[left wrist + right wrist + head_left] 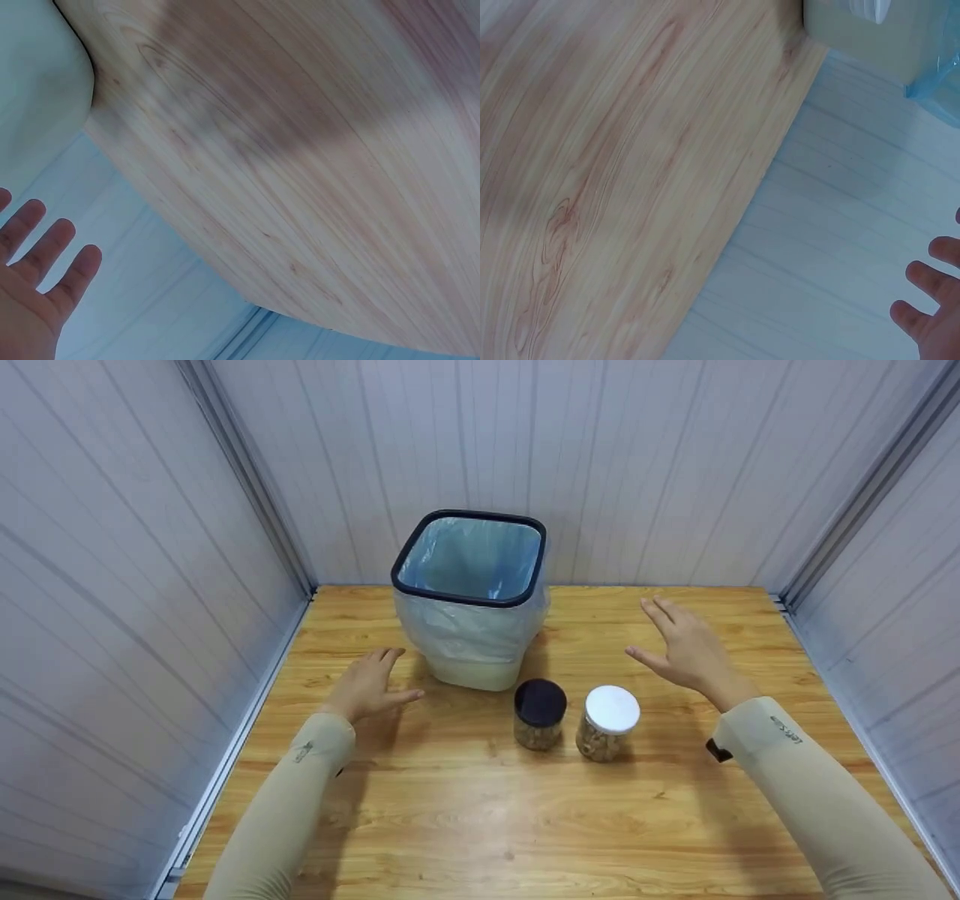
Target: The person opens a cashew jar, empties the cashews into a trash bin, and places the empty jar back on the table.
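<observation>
In the head view my left hand [369, 688] hovers over the wood table, left of a trash bin [480, 671], with fingers spread and holding nothing. My right hand [690, 652] is raised on the right, fingers extended, also holding nothing. Between the hands stand two clear jars: one with a black lid [541, 703], one with a white lid [612, 709]. Both contain light brown pieces too small to identify. The bin has a black rim and a translucent bag liner [465, 622] folded over its outside. Spread fingers [54, 251] appear in the left wrist view, and fingertips [930, 281] in the right.
White panelled walls [637, 472] enclose the table [465, 825] at the back and both sides. The bin stands near the back wall, left of the middle. Metal strips [255, 480] run up the corners.
</observation>
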A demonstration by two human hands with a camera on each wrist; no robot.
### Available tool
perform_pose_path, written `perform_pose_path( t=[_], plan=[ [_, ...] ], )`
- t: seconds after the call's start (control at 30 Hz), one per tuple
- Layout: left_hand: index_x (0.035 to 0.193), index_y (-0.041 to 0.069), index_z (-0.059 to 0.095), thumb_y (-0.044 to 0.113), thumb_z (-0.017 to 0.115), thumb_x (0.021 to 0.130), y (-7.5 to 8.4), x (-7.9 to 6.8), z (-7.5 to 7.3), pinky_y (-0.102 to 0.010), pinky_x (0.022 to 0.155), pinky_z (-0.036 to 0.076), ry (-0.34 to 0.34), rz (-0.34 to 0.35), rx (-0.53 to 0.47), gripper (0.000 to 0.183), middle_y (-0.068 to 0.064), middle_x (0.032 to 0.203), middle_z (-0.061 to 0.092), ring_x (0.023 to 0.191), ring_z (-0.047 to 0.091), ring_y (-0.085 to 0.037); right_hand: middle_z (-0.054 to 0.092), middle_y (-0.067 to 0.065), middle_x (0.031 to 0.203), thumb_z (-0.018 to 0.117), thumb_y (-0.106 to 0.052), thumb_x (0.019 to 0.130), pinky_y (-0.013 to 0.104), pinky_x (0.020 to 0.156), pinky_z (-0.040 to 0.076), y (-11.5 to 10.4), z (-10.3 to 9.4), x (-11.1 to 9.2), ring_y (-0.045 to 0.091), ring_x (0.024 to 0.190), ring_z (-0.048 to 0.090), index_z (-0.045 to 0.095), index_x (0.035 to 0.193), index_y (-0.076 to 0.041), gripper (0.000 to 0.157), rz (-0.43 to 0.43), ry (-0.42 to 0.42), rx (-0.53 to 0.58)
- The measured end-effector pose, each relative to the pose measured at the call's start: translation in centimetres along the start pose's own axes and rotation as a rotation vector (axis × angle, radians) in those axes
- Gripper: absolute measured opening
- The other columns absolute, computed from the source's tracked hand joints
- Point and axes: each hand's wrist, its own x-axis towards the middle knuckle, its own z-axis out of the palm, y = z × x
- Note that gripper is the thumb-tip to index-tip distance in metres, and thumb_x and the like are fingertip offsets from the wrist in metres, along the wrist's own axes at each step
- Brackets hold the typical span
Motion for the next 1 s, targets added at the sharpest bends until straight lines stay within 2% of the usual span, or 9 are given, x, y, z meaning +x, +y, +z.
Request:
perform_pose_path(
  t=[0.37, 0.63, 1.0],
  plan=[
    [0.162, 0.002, 0.046, 0.074, 0.069, 0.093, 0.7, 0.1, 0.4, -0.066, 0.122, 0.042, -0.016, 0.007, -0.030, 0.102, -0.026, 0.162, 0.050, 0.146, 0.052, -0.050, 0.045, 0.029, 0.165, 0.071, -0.051, 0.103, 0.074, 0.122, 0.037, -0.8, 0.0, -0.1, 0.054, 0.149, 0.046, 0.037, 0.168, -0.003, 0.088, 0.011, -0.031, 0.035],
    [0.162, 0.005, 0.047, 0.074, 0.071, 0.092, 1.3, 0.2, 1.2, -0.062, 0.123, 0.044, -0.018, 0.010, -0.080, 0.101, -0.023, 0.161, 0.052, 0.147, 0.052, -0.045, 0.050, 0.028, 0.161, 0.075, -0.049, 0.101, 0.074, 0.117, 0.041, -1.4, 0.0, -0.2, 0.053, 0.145, 0.050, 0.039, 0.168, -0.005, 0.088, 0.004, -0.018, 0.081],
    [0.165, 0.007, 0.042, 0.071, 0.070, 0.094, 2.0, 0.1, 1.7, -0.064, 0.124, 0.041, -0.031, 0.030, -0.132, 0.100, -0.022, 0.164, 0.050, 0.151, 0.049, -0.045, 0.053, 0.029, 0.158, 0.076, -0.048, 0.100, 0.073, 0.110, 0.049, -2.2, 0.1, -0.2, 0.054, 0.141, 0.055, 0.043, 0.165, -0.005, 0.084, -0.014, -0.004, 0.098]
  ],
)
